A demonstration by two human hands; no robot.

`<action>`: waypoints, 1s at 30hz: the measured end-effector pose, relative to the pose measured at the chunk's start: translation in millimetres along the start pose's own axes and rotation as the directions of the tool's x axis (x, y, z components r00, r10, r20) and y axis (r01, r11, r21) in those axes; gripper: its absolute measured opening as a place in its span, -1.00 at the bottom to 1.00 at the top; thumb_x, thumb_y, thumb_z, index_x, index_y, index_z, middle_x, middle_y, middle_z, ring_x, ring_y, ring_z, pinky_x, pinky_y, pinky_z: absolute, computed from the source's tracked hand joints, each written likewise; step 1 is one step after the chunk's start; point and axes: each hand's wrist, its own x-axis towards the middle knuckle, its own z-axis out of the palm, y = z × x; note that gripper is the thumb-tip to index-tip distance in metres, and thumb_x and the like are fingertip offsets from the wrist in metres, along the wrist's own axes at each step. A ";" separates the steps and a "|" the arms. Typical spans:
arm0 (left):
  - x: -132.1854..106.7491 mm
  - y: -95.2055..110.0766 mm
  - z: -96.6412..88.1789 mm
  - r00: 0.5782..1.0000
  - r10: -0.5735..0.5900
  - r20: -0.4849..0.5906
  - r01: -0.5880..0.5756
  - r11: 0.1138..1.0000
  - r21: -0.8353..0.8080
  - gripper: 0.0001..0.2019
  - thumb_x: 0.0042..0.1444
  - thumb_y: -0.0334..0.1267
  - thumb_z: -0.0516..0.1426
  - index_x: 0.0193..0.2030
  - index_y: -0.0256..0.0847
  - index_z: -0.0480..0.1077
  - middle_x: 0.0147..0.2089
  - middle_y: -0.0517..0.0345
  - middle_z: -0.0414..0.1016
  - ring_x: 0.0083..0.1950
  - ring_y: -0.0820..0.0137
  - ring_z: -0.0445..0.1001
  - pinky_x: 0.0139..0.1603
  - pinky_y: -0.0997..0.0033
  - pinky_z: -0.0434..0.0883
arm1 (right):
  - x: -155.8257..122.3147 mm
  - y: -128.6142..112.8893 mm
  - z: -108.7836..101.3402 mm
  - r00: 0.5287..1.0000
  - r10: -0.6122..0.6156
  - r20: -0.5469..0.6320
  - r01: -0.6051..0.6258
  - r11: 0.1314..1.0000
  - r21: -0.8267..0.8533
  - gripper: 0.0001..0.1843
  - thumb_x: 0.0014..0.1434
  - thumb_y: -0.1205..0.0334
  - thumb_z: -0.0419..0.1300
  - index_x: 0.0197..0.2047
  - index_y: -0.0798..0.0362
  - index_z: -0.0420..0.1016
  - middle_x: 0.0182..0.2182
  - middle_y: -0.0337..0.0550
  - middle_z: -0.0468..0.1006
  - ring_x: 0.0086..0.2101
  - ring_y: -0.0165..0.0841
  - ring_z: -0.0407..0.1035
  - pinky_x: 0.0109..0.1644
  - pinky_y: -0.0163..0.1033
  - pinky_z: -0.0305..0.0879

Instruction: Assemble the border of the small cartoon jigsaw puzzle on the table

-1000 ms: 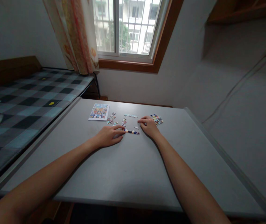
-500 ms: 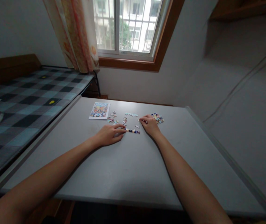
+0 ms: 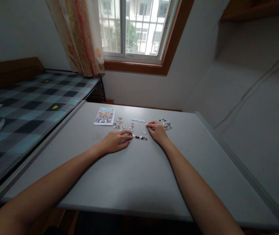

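My left hand [image 3: 115, 142] lies on the table with its fingers stretched out, the fingertips touching the left end of a joined strip of jigsaw pieces [image 3: 140, 137]. My right hand [image 3: 157, 129] pinches a small puzzle piece [image 3: 146, 126], mostly covered by the fingertips. Below those fingertips lies a loose pale piece [image 3: 144, 133]. A light blue strip of joined pieces [image 3: 138, 120] lies farther back, and a short upright column of pieces [image 3: 131, 127] stands at the left between the two strips.
Beyond my right hand lies a pile of mixed pieces [image 3: 167, 124]. More loose pieces [image 3: 117, 125] are scattered at the left beside a printed picture sheet [image 3: 104, 116]. The grey table [image 3: 120, 182] adjoins a bed with a checked cover [image 3: 32, 107]; a window [image 3: 134, 29] is behind.
Both hands stay nearly in place. The right fingertips have shifted slightly over the small piece, covering more of it. The whole view has moved by a hair.
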 end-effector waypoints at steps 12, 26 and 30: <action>0.5 1.6 -4.8 0.998 0.031 -0.049 -0.033 0.998 -0.045 -0.69 0.29 -0.20 0.01 0.10 -0.04 0.46 0.12 0.08 0.46 -0.09 0.37 0.54 -0.06 0.37 0.45 | -0.6 -0.8 -0.2 1.000 0.022 -0.017 -0.022 1.000 0.013 -0.78 0.12 0.39 0.15 -0.30 0.04 0.64 -0.27 -0.06 0.58 -0.23 -0.28 0.45 -0.03 -0.14 0.35; -0.1 -0.4 1.0 0.999 -0.036 0.040 0.036 0.999 -0.009 -0.68 0.25 -0.15 0.02 -0.04 -0.09 0.57 -0.60 0.17 0.47 -0.54 0.42 0.44 -0.43 0.50 0.28 | -1.1 -2.6 -0.1 1.000 0.018 -0.017 -0.018 1.000 0.015 -0.80 0.12 0.38 0.14 -0.29 0.05 0.62 -0.28 -0.07 0.55 -0.24 -0.30 0.43 -0.05 -0.18 0.34; -0.6 0.5 1.1 0.999 -0.024 0.045 0.024 1.000 -0.012 -0.68 0.25 -0.15 0.02 -0.05 -0.09 0.58 -0.58 0.15 0.50 -0.53 0.42 0.44 -0.45 0.50 0.24 | -1.1 -1.9 0.0 1.000 0.018 -0.010 -0.018 1.000 0.015 -0.79 0.12 0.37 0.14 -0.30 0.06 0.62 -0.28 -0.07 0.54 -0.25 -0.30 0.42 -0.05 -0.18 0.34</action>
